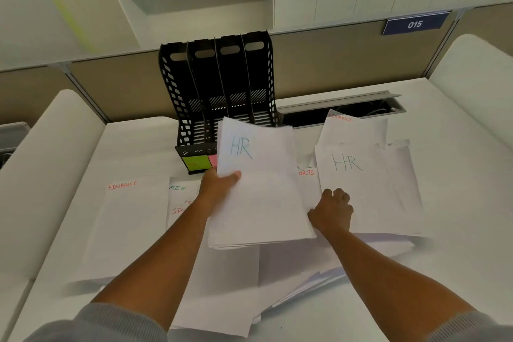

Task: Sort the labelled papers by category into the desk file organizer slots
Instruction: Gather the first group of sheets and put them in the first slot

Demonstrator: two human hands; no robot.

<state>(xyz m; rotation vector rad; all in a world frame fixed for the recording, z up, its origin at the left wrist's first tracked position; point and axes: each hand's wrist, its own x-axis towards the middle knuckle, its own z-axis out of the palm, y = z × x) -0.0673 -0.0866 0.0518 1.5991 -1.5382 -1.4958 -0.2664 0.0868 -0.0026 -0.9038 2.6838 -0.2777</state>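
Mid-sort here. The left hand (219, 183) has a small stack of HR sheets (258, 180) pinched at its left edge, thumb on top and fingers underneath, and it's holding them lifted off the desk and tilted up so the label faces the person. Makes sense: you collect everything of one category in one hand, then drop the lot in a slot at once.

The right hand (333, 209) is down on another HR page (366, 175) lying flat toward the right side of the desk (69, 203). Fingers are curled with the knuckles up, resting on the sheet's lower left corner. Looks to me like it's about to peel or slide that page up to join the stack, but I can't tell if it's actually got hold of the paper or is just pressing on it.

The organizer (219, 97) stands at the back edge, roughly centre, four slots that look empty from here, with a green tag (195, 162) and a pink one on its front lip, partly hidden behind the held stack.

The rest is spread flat so the labels can be read: a Finance pile (122, 219) toward the left side, another Finance sheet (352, 129) near the back right, and half-covered pages in between.
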